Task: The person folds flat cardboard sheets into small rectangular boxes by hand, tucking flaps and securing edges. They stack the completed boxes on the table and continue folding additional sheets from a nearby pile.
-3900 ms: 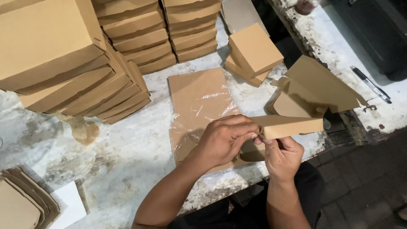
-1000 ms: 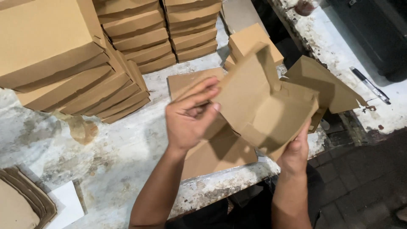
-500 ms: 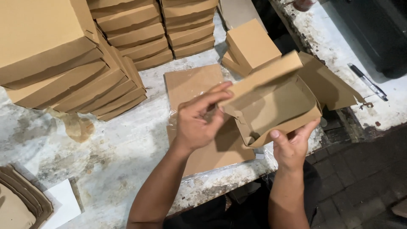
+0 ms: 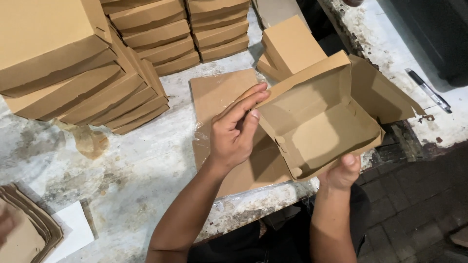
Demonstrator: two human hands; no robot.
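Note:
A brown cardboard box (image 4: 321,124) is half folded, its open tray facing up, held above the table's near edge. My left hand (image 4: 234,131) pinches the box's left wall with fingers on its upper corner. My right hand (image 4: 341,173) supports the box from below at its near corner, thumb on the rim. A flap (image 4: 382,95) of the box sticks out to the right. Under the box lies a plastic-wrapped pack of flat brown cardboard blanks (image 4: 219,97).
Stacks of folded brown boxes (image 4: 83,87) fill the left and the back (image 4: 185,29) of the worn white table (image 4: 131,160). Two finished boxes (image 4: 287,46) sit behind the held one. A black pen (image 4: 429,90) lies at right. Flat blanks (image 4: 24,229) sit at bottom left.
The flat folded piece has been opened into a tray shape. My left hand moved from the flat sheet onto the box's left wall, while my right hand shifted underneath it.

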